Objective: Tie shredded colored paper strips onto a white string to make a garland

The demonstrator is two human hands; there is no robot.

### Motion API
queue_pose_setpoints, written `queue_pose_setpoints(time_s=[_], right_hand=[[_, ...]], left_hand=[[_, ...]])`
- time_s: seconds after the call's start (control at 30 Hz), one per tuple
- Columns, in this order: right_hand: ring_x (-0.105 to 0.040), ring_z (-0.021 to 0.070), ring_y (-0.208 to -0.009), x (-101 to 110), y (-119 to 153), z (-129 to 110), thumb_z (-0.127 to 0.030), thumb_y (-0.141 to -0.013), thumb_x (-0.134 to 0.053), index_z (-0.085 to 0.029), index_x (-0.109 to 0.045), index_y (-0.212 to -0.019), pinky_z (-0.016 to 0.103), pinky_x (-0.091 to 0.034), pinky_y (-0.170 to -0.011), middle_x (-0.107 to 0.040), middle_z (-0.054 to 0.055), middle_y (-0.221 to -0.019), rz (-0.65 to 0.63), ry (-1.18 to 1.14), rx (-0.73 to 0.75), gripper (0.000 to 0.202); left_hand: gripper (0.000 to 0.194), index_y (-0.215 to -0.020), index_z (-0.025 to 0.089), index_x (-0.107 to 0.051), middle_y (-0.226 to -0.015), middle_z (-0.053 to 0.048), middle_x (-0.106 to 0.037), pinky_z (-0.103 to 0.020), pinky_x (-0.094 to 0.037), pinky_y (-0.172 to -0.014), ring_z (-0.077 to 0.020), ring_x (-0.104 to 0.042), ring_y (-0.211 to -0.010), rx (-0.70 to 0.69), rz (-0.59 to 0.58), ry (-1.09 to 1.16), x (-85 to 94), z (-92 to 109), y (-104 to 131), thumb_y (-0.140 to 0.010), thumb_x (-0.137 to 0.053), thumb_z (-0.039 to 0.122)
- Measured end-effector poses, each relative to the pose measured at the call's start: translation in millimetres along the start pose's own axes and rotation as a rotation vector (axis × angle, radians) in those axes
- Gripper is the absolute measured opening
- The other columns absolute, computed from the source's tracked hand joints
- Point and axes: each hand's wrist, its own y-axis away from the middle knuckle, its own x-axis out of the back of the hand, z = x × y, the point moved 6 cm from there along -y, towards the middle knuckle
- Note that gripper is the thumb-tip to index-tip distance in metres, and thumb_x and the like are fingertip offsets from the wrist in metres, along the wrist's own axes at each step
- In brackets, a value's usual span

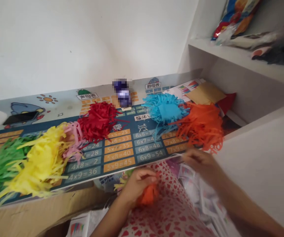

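My left hand (138,182) is closed over a small bundle of orange tissue-paper fringe (148,195) above my lap. Just past the table's front edge, my right hand (199,162) has its fingers drawn together; a thin pale strand (178,154) shows at its fingertips, too blurred to name. A larger orange fringed bunch (201,126) lies on the table beyond that hand, touching a blue bunch (167,110). Further left rest red (98,121), pink (74,140), yellow (43,161) and green (7,158) fringed bunches.
A printed mat (119,151) covers the table against the wall. A phone (20,118) lies at the left, and a brown envelope (206,93) at the back right. White packets (206,197) are beside my lap. A shelf (230,54) juts out on the right.
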Motion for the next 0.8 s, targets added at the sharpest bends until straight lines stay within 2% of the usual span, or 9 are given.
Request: queue_pose_setpoints(time_s=[0.07,0.13,0.2,0.27,0.37,0.53,0.8], right_hand=[[-0.056,0.0125,-0.06,-36.4,-11.6,-13.8,-0.042,-0.089,-0.06,-0.017,-0.067,-0.072,0.023,-0.044,-0.056,-0.062,-0.001,-0.064,-0.059,-0.037,0.047,0.03],[-0.057,0.0126,-0.06,-70.0,-19.4,-29.1,-0.038,-0.088,-0.058,-0.018,-0.068,-0.071,0.023,-0.043,-0.057,-0.064,-0.001,-0.064,-0.081,-0.072,0.098,0.028],[-0.059,0.0132,-0.06,-95.5,-22.7,-42.7,-0.036,-0.088,-0.057,-0.019,-0.071,-0.073,0.023,-0.043,-0.058,-0.067,0.0,-0.065,-0.098,-0.079,0.155,0.027],[-0.062,0.0145,-0.062,-111.7,-23.8,-53.4,-0.034,-0.089,-0.058,-0.02,-0.074,-0.077,0.023,-0.045,-0.06,-0.07,0.001,-0.069,-0.126,-0.076,0.222,0.025],[-0.063,0.0154,-0.064,-121.2,-27.4,-63.2,-0.033,-0.089,-0.059,-0.022,-0.075,-0.078,0.024,-0.046,-0.062,-0.072,0.001,-0.072,-0.106,-0.063,0.287,0.022],[-0.06,0.0147,-0.063,-130.3,-33.0,-72.5,-0.031,-0.088,-0.057,-0.022,-0.074,-0.077,0.024,-0.045,-0.06,-0.068,0.001,-0.069,-0.068,-0.05,0.321,0.022],[-0.055,0.0122,-0.054,-138.1,-29.9,-70.0,-0.027,-0.085,-0.059,-0.021,-0.074,-0.071,0.022,-0.039,-0.054,-0.061,-0.001,-0.057,-0.06,0.043,0.358,0.022]], left_hand=[[0.029,-0.074,0.016,-0.075,-0.074,-0.004,-0.073,-0.024,-0.048,-0.067,-0.0139,-0.064,-0.066,0.041,0.141,0.214,12.9,2.6,5.9,-0.058,-0.088,0.037],[0.034,-0.072,0.016,-0.072,-0.068,-0.002,-0.073,-0.022,-0.048,-0.063,-0.0122,-0.063,-0.061,0.036,0.243,0.382,25.8,6.3,10.8,-0.052,-0.092,0.035],[0.036,-0.071,0.016,-0.069,-0.065,-0.001,-0.072,-0.02,-0.048,-0.061,-0.0107,-0.062,-0.058,0.011,0.317,0.513,38.7,9.5,14.9,-0.049,-0.094,0.032],[0.038,-0.072,0.015,-0.068,-0.065,0.0,-0.072,-0.019,-0.048,-0.06,-0.0099,-0.062,-0.058,-0.015,0.373,0.598,50.1,10.3,18.5,-0.049,-0.093,0.03],[0.038,-0.076,0.015,-0.066,-0.068,0.0,-0.071,-0.019,-0.048,-0.06,-0.0094,-0.063,-0.059,-0.028,0.397,0.663,60.4,7.1,21.9,-0.052,-0.092,0.028],[0.036,-0.078,0.016,-0.064,-0.068,0.003,-0.068,-0.017,-0.048,-0.061,-0.0074,-0.061,-0.059,-0.067,0.37,0.664,65.4,5.0,22.0,-0.057,-0.089,0.03],[0.03,-0.074,0.015,-0.065,-0.066,0.002,-0.067,-0.018,-0.048,-0.063,-0.0073,-0.06,-0.06,-0.118,0.352,0.707,67.3,8.4,21.2,-0.061,-0.088,0.029]])
